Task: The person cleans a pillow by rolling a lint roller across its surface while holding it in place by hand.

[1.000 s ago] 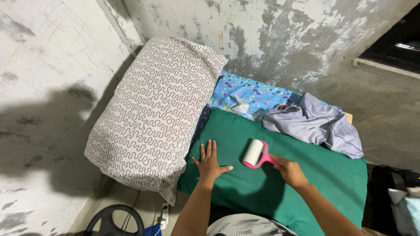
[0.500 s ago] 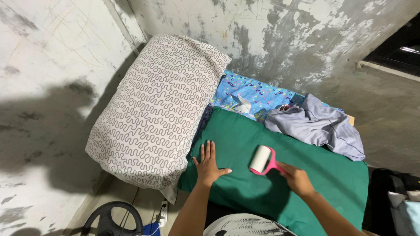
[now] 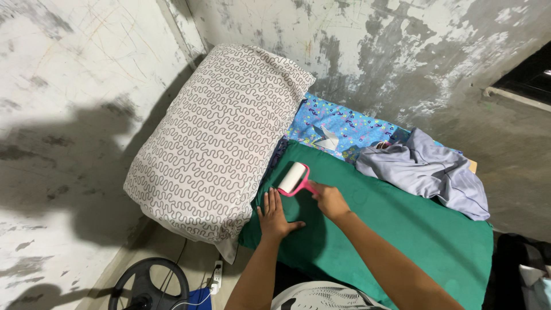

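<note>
Stained, peeling grey-white walls (image 3: 69,103) are meeting in a corner behind the bed, a dark window opening (image 3: 531,77) is showing upper right, and a shadow is falling across the left wall and pale floor (image 3: 172,252).

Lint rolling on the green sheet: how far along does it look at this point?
Done: can't tell; no lint is visible, so rolled and unrolled cloth look alike. In hand: the right hand holds the pink lint roller on the green sheet near its edge by the pillow, while the left hand presses the sheet flat. Left: likely the wide stretch towards the grey garment.
</note>
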